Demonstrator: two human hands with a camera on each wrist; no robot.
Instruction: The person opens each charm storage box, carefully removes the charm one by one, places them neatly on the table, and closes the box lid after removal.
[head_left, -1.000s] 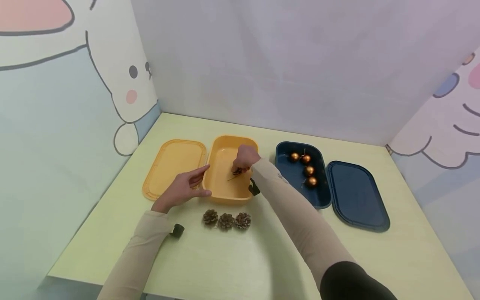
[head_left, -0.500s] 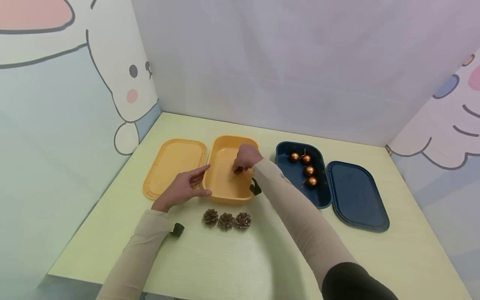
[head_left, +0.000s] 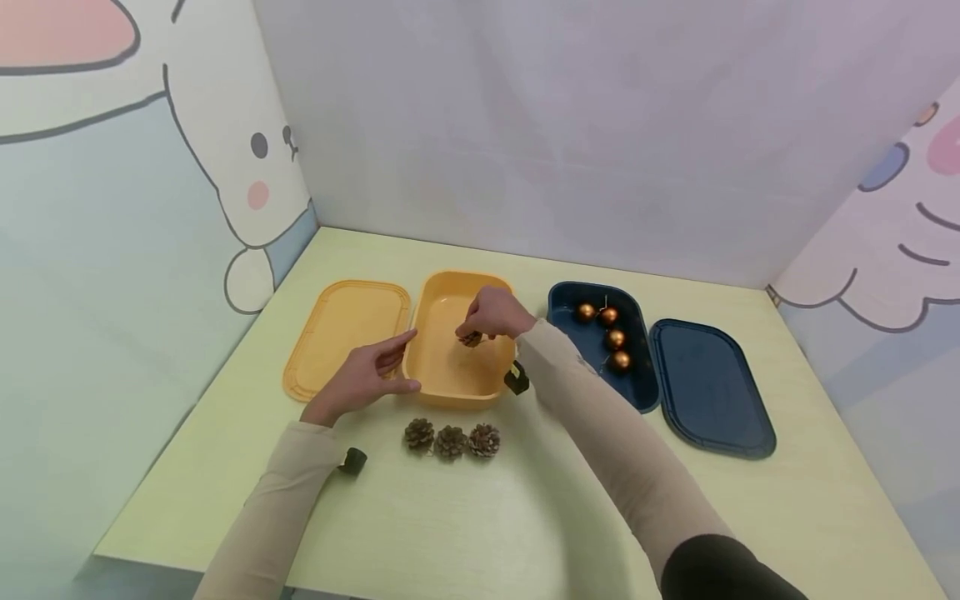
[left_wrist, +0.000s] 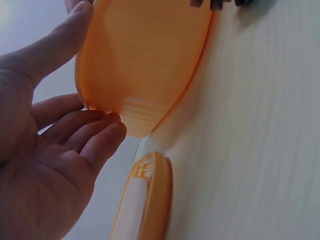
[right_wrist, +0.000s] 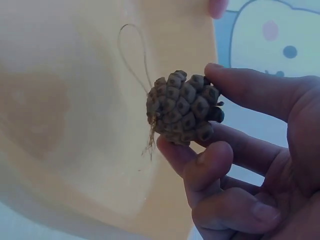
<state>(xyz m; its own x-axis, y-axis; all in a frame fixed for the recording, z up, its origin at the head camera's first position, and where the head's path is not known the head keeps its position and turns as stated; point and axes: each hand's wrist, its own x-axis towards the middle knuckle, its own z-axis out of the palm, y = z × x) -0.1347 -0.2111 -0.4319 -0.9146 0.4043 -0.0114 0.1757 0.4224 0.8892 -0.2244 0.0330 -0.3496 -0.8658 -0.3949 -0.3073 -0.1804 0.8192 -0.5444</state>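
Much room in yellow box (head_left: 442, 367)—left hand (head_left: 358, 379) spread at rim (head_left: 453, 396), right (head_left: 498, 313) pinching pinecone (right_wrist: 182, 107).

1. Inside the yellow box (head_left: 450, 371), the left and near parts offer room; the right hand (head_left: 497, 312), pinching a pinecone (right_wrist: 182, 107), obstructs the right-hand middle.
2. Along its left wall the left hand (head_left: 363, 377) bars the way, with the yellow lid (head_left: 345, 333) just beside it.
3. Before its near side sit three pinecones (head_left: 451, 443).
4. To its right, the right sleeve (head_left: 615, 450) crosses the narrow lane.
5. Behind it, free tabletop (head_left: 450, 255) runs sideways.
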